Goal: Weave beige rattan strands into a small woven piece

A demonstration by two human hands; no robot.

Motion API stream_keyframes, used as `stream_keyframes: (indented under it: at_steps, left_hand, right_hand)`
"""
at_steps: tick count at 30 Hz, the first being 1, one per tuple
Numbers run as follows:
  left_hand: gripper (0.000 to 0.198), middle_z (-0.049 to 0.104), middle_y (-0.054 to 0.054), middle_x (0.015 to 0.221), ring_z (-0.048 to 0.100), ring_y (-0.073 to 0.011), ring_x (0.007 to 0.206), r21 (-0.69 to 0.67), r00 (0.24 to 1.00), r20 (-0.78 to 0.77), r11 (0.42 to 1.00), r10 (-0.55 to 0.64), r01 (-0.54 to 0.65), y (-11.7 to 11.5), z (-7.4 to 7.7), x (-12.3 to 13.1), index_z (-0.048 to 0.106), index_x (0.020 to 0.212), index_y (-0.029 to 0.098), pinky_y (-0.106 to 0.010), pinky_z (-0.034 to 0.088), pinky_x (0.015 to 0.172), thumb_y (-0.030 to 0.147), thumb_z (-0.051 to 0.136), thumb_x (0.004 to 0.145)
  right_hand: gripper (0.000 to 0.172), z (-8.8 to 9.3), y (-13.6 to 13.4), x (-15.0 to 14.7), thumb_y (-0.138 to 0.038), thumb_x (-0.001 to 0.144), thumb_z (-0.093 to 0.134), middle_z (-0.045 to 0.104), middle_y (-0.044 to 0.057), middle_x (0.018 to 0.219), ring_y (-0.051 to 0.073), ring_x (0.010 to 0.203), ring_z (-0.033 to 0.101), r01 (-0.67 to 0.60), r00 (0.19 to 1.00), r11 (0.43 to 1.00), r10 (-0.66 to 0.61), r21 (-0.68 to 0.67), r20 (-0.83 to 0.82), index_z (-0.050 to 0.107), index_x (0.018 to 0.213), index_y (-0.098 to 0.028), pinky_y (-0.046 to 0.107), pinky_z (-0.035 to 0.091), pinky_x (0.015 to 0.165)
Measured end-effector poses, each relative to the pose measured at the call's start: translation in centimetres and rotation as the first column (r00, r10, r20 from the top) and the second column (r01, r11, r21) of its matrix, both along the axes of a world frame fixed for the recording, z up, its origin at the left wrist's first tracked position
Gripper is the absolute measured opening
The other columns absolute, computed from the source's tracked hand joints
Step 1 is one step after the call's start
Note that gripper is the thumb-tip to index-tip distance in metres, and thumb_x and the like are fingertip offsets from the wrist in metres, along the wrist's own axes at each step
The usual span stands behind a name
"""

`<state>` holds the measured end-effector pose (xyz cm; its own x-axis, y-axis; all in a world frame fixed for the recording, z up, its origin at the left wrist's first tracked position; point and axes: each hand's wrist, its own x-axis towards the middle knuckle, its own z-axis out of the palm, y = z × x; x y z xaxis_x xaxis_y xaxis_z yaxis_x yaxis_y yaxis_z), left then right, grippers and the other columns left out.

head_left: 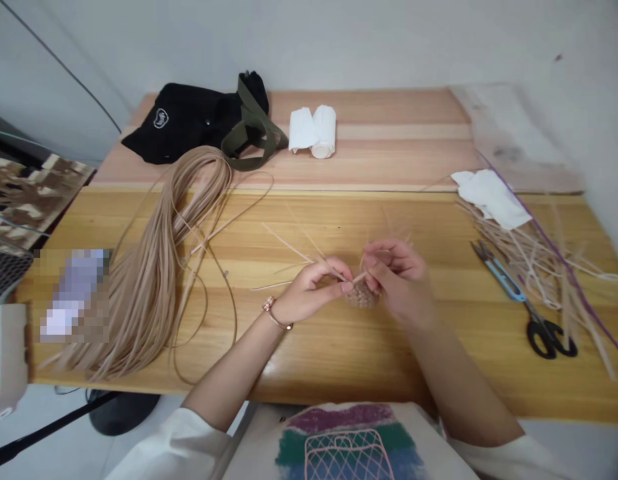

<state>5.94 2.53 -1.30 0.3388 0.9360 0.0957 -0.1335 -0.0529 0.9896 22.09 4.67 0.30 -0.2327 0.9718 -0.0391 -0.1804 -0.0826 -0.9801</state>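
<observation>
A small piece of woven strips (pixel 363 295), tan in colour, hangs between my two hands above the middle of the table. Loose strip ends stick out of it, past my fingers to the left and beyond. My left hand (pixel 319 287), with a bracelet at the wrist, pinches strips at the piece's left edge between thumb and forefinger. My right hand (pixel 399 277) is closed at the upper right of the piece, thumb and forefinger on a tan strip. Much of the weave is hidden behind my fingers.
A big bundle of tan strips (pixel 153 280) lies left. Black-handled scissors (pixel 546 337) and blue thread snips (pixel 506 277) lie right, beside cut strips (pixel 531 253) and crumpled tissue (pixel 493 200). Behind are a black bag (pixel 189 123), a tissue roll (pixel 323 131) and a plastic bag (pixel 523 133).
</observation>
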Motion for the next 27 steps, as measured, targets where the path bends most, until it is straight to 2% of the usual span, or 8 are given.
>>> stream_keyframes:
  at_steps: [6, 10, 12, 14, 17, 19, 23, 27]
  left_hand:
    - [0.016, 0.056, -0.001, 0.074, 0.052, -0.0095, 0.072, -0.025, 0.999, 0.033, 1.0, 0.001, 0.0, 0.2, 0.1, -0.1, 0.059, 0.076, 0.013, -0.022, 0.042, 0.069, 0.028, 0.064, 0.076]
    - [0.026, 0.056, -0.002, 0.071, 0.051, -0.0099, 0.067, -0.051, 0.995, -0.075, 0.997, 0.058, -0.062, 0.1, 0.2, -0.4, 0.058, 0.073, 0.013, -0.022, 0.041, 0.065, 0.037, 0.053, 0.083]
    - [0.031, 0.059, -0.003, 0.07, 0.054, -0.0109, 0.066, 0.039, 0.976, -0.19, 0.994, 0.109, -0.104, 0.0, 0.3, -0.5, 0.059, 0.077, 0.013, -0.023, 0.041, 0.065, 0.038, 0.044, 0.089]
    - [0.032, 0.061, -0.003, 0.069, 0.055, -0.0119, 0.066, 0.205, 0.927, -0.32, 0.969, 0.197, -0.135, 0.0, 0.4, -0.5, 0.06, 0.08, 0.014, -0.025, 0.041, 0.068, 0.036, 0.039, 0.091]
    - [0.032, 0.062, -0.002, 0.067, 0.055, -0.0113, 0.064, 0.407, 0.847, -0.423, 0.903, 0.322, -0.14, 0.0, 0.4, -0.5, 0.062, 0.082, 0.015, -0.025, 0.039, 0.069, 0.031, 0.036, 0.093]
    - [0.033, 0.064, -0.003, 0.07, 0.056, -0.0108, 0.064, 0.46, 0.834, -0.42, 0.876, 0.359, -0.145, 0.0, 0.2, -0.4, 0.064, 0.085, 0.015, -0.024, 0.039, 0.069, 0.029, 0.035, 0.093]
    - [0.033, 0.067, -0.004, 0.077, 0.061, -0.0122, 0.075, 0.469, 0.829, -0.337, 0.843, 0.447, -0.264, -0.3, -0.2, -0.2, 0.065, 0.092, 0.015, -0.023, 0.042, 0.073, 0.029, 0.036, 0.093]
    - [0.036, 0.067, -0.005, 0.073, 0.063, -0.0134, 0.079, 0.462, 0.805, -0.297, 0.815, 0.514, -0.35, -0.6, -0.5, 0.1, 0.065, 0.092, 0.015, -0.024, 0.044, 0.075, 0.032, 0.034, 0.093]
  right_hand:
    - [0.01, 0.0, -0.1, -0.5, -0.026, 0.073, 0.066, 0.049, -0.009, 0.048, 0.003, 0.036, 0.039, 0.044, 0.988, 0.998, -0.05, -0.046, -0.143, 0.058, 0.076, -0.02, 0.016, 0.029, 0.035]
    - [0.012, 0.1, 0.0, -0.1, -0.024, 0.074, 0.065, 0.048, -0.009, 0.043, 0.004, 0.035, 0.038, -0.068, 0.998, 0.993, 0.066, -0.097, -0.019, 0.061, 0.085, -0.02, 0.016, 0.028, 0.035]
    - [0.015, 0.2, 0.0, 0.4, -0.024, 0.074, 0.064, 0.047, -0.009, 0.04, 0.004, 0.032, 0.035, -0.146, 0.986, 0.978, 0.156, -0.151, 0.058, 0.062, 0.088, -0.018, 0.016, 0.025, 0.033]
    - [0.015, 0.4, 0.1, 1.0, -0.025, 0.074, 0.063, 0.048, -0.008, 0.038, 0.004, 0.03, 0.035, -0.263, 0.957, 0.939, 0.282, -0.22, 0.061, 0.063, 0.086, -0.016, 0.017, 0.025, 0.032]
    - [0.02, 0.8, 0.3, 1.7, -0.032, 0.077, 0.062, 0.058, -0.003, 0.045, 0.008, 0.036, 0.048, -0.448, 0.885, 0.847, 0.465, -0.288, -0.008, 0.064, 0.087, -0.014, 0.018, 0.035, 0.036]
    - [0.026, 1.0, 0.4, 1.9, -0.035, 0.077, 0.063, 0.065, 0.001, 0.055, 0.01, 0.044, 0.056, -0.505, 0.855, 0.807, 0.515, -0.306, -0.052, 0.063, 0.092, -0.014, 0.02, 0.042, 0.042]
    - [0.042, 0.8, 0.3, 1.5, -0.037, 0.066, 0.073, 0.068, 0.001, 0.06, 0.011, 0.048, 0.06, -0.485, 0.874, 0.816, 0.45, -0.314, -0.183, 0.059, 0.1, -0.016, 0.021, 0.046, 0.047]
    - [0.029, 0.0, -0.4, 0.1, -0.032, 0.067, 0.074, 0.065, -0.001, 0.052, 0.009, 0.041, 0.056, -0.388, 0.922, 0.867, 0.366, -0.312, -0.129, 0.062, 0.087, -0.016, 0.019, 0.043, 0.041]
